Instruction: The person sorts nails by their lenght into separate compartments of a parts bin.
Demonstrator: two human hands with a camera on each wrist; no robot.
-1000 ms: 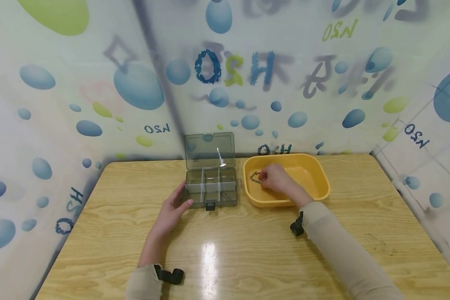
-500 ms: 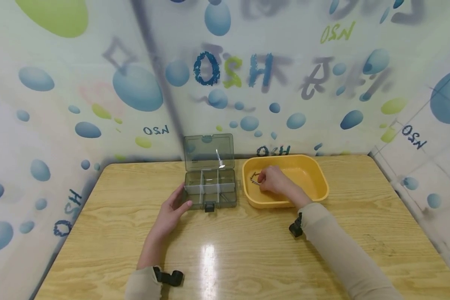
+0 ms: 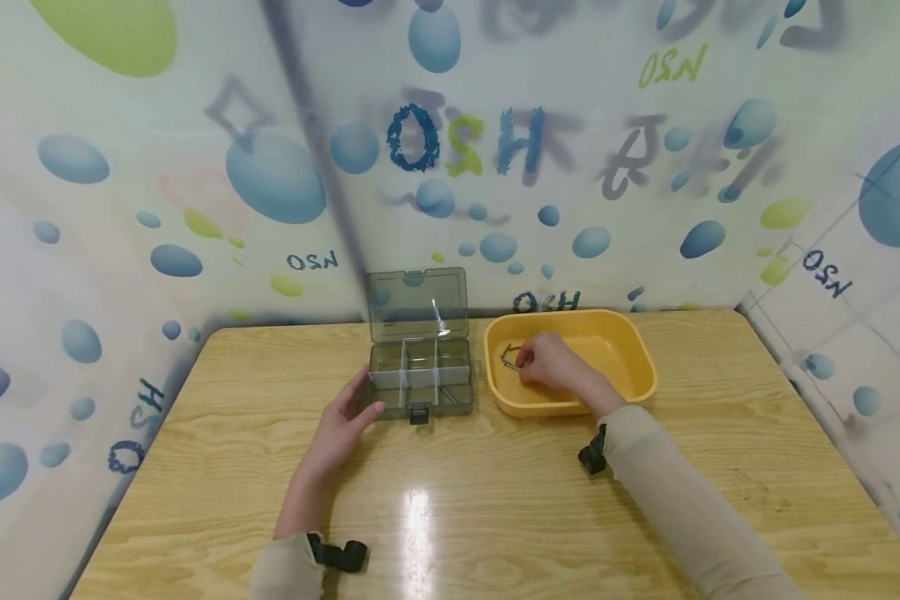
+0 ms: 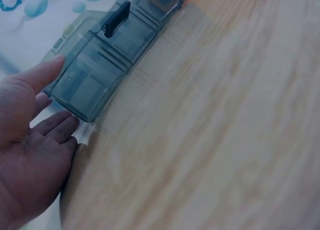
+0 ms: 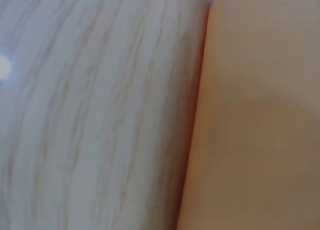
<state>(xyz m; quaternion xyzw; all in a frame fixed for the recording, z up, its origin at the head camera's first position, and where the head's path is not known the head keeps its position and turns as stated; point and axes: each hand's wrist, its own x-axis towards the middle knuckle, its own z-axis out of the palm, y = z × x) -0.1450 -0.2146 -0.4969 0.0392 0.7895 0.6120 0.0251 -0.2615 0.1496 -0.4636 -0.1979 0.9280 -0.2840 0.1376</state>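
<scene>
A smoky clear organizer box [image 3: 420,400] stands with its lid [image 3: 417,307] raised; white dividers part it into several compartments. One thin metal piece [image 3: 450,395] lies in its front right compartment. My left hand [image 3: 341,427] rests against the box's left front corner, thumb at the front and fingers along the side; the left wrist view shows these fingers loosely extended. Inside the yellow tub [image 3: 570,408], my right hand [image 3: 553,360] has its fingertips bent down to pinch a thin metal screw [image 3: 512,364]. Similar dark screws [image 3: 508,350] lie beside it. Those fingertips are partly hidden.
Both containers stand side by side at the back of the wooden table [image 3: 435,508], close to a wall sheet [image 3: 450,225] printed with blue and green drops. The right wrist view holds only tabletop and the tub's outer wall [image 5: 260,115].
Both hands, the box and the tub stay almost in place; the whole view shifts slightly. The right fingers keep working at the screws in the tub's left end.
</scene>
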